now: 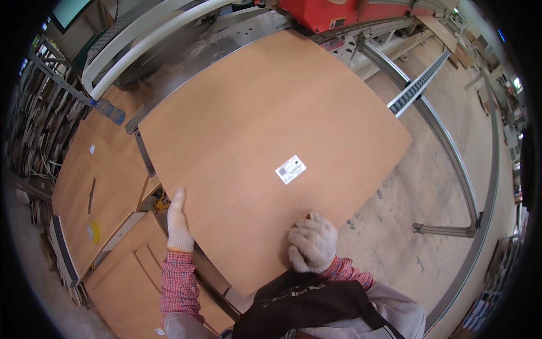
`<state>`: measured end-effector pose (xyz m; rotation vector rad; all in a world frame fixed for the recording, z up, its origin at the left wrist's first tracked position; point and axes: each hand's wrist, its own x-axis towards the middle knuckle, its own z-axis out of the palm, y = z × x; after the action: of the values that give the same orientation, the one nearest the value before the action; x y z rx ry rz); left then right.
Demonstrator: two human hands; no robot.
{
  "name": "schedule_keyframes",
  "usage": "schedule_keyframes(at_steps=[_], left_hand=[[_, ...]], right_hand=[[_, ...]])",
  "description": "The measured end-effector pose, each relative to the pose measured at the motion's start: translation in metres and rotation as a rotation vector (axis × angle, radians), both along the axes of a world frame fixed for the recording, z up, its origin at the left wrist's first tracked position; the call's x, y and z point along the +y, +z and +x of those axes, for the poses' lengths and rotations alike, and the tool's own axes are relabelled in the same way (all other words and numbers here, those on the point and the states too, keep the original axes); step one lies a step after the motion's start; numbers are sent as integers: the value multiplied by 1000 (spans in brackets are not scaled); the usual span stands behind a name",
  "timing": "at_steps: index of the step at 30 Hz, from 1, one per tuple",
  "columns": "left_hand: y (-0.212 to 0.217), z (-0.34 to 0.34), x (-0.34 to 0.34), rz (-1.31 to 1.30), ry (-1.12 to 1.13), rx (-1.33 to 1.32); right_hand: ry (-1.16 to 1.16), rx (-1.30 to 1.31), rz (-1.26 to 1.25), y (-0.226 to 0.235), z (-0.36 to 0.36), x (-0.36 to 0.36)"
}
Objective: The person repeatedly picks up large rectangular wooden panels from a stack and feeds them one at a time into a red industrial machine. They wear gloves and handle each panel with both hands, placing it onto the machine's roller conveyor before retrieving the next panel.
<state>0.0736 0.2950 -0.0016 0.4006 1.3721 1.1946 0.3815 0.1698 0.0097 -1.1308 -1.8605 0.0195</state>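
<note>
A large wood-grain board point(243, 118) lies flat before me, with a white printed label point(291, 169) on its face. My left hand point(178, 221), in a white knit glove, is upright against the board's left edge, its visible fingers straight and pressed to that side. Close to the near right edge, my right hand point(312, 243) is curled into a fist over the board's face; whatever might be inside it is hidden. Both wrists wear red checked sleeves.
On the left, other wood-grain panels point(73, 186) carry a dark slim tool point(91, 195), a yellow tape roll point(93, 232) and a plastic bottle point(108, 111). A white curved rail point(147, 51) and red machine point(322, 14) stand beyond. Metal frame bars point(451, 158) and a roller track point(420, 85) extend right.
</note>
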Motion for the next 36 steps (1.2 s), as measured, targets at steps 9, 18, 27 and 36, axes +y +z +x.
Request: schedule_keyframes(at_steps=[9,18,27,36], left_hand=[[16,59,22,56,-58,37],[12,160,63,58,-50,-112],[-32,242,117,125,-42,-23],[-50,345,163,245,-40,-147]], right_hand=[[27,23,-73,0,55,13],[56,60,-1,-5,157,59],[-46,7,-29,12,239,102],[78,47,-3,-5,210,88]])
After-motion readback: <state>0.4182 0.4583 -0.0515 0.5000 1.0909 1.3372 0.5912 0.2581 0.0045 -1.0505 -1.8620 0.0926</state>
